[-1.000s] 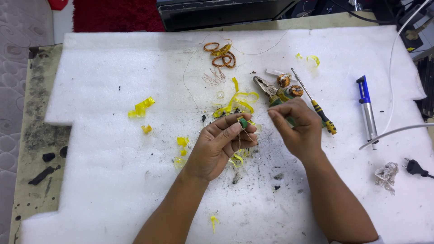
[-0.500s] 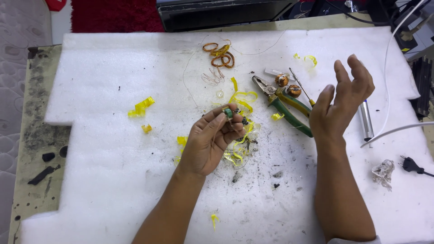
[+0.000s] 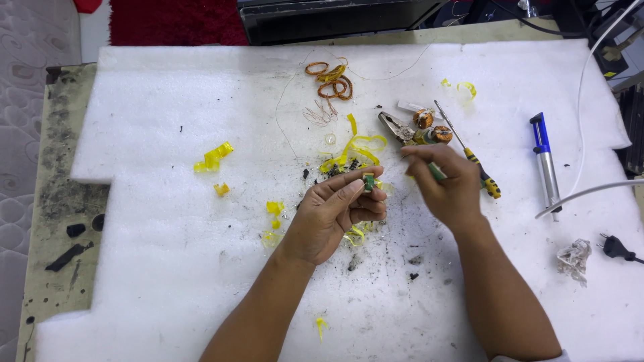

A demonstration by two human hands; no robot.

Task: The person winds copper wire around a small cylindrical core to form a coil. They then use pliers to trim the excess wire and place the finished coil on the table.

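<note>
**Two hands at a foam-covered tabletop, small green part held at centre**

A sheet of white foam padding (image 3: 168, 268) covers most of the tabletop (image 3: 60, 194), whose stained bare surface shows at 9 o'clock. The left hand (image 3: 332, 214) lies near the centre, fingers curled, pinching a small green component (image 3: 368, 181) between thumb and fingertips; the component sits at the hand's 1 o'clock. The right hand (image 3: 449, 184), just beside it at 3 o'clock, is closed around the green handle of a pair of pliers (image 3: 402, 131), whose metal jaws project toward 11 o'clock; the fingers are blurred. A blue-capped desoldering pump (image 3: 547, 167) lies at 3 o'clock, with a white cable (image 3: 590, 191) touching or crossing its lower end. A screwdriver with a yellow-and-black handle (image 3: 473, 157) lies beside the right hand, at its 2 o'clock. Coils of copper wire (image 3: 332, 77) rest at 12 o'clock. Two copper-wound toroid cores (image 3: 433, 126) sit beside the pliers' jaws. Yellow tape scraps (image 3: 215, 157) are scattered at 10 o'clock, and dark debris (image 3: 412, 260) speckles the foam at 5 o'clock.
</note>
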